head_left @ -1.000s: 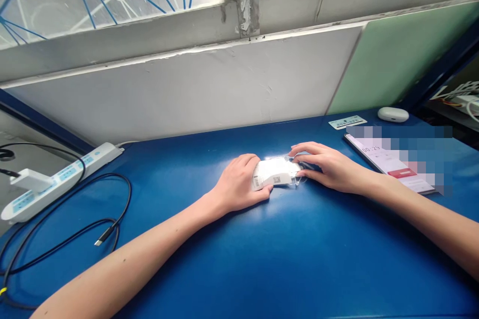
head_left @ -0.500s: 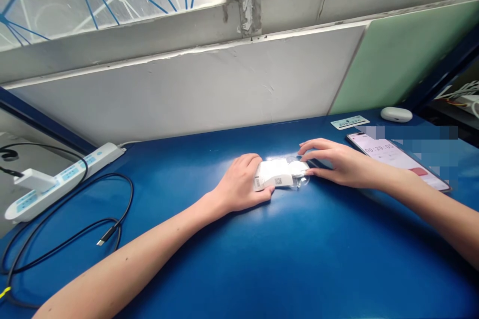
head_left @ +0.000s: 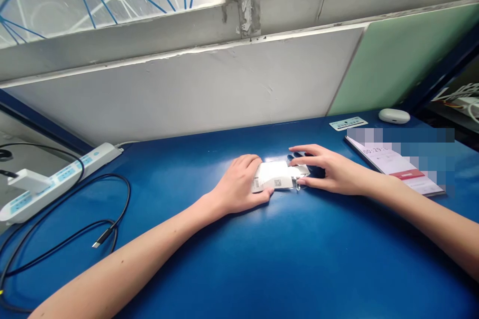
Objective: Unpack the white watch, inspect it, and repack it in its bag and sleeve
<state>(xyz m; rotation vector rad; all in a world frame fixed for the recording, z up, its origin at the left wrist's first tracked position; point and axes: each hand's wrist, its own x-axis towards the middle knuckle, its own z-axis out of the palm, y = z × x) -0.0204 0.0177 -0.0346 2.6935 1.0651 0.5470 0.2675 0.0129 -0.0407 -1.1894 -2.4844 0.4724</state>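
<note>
A small white packet [head_left: 275,174] with a printed code and a clear plastic edge lies flat near the middle of the blue table [head_left: 239,259]. My left hand [head_left: 243,183] grips its left end, fingers at the far edge and thumb at the near edge. At the packet's right end is my right hand [head_left: 324,169], its thumb and fingers spread apart and the tips over the clear plastic. Glare hides the details of the white surface and of what lies under the right fingertips.
On the left are a white power strip [head_left: 67,182] with a plug and a looped black cable [head_left: 129,194]. At the right lie a phone [head_left: 396,164], a card [head_left: 349,123] and a white oval case [head_left: 394,116]. A wall panel [head_left: 187,94] stands behind.
My right hand has shifted slightly left over the packet's right end, and its fingers have spread wider. The left hand has kept its hold.
</note>
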